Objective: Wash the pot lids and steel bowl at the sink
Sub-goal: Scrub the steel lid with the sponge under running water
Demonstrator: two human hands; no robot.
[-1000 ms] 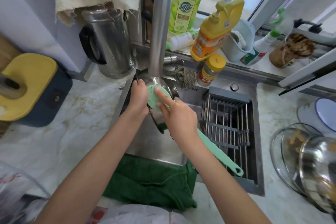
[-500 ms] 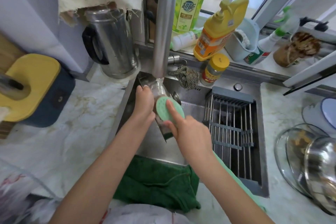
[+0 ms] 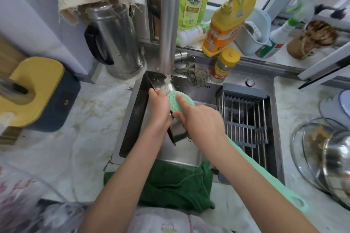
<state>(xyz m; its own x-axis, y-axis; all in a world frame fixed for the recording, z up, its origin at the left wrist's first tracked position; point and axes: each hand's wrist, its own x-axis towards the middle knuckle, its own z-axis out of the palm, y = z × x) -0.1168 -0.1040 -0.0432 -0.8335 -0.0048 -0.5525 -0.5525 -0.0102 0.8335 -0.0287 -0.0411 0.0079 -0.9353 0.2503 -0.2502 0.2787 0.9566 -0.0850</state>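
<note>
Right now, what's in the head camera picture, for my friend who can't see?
Over a sink, a left hand holds a flat metal item under the running tap while the right hand presses a green brush on it. A glass lid and steel bowl sit on the counter.

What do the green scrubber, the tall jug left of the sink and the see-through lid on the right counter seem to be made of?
Green scrubber: probably silicone or soft plastic, matt, with a dotted face.
Tall jug: polished steel, by its mirror-like streaks; the black handle looks plastic.
See-through lid: likely glass, being transparent, with a shiny metal-looking rim.
</note>
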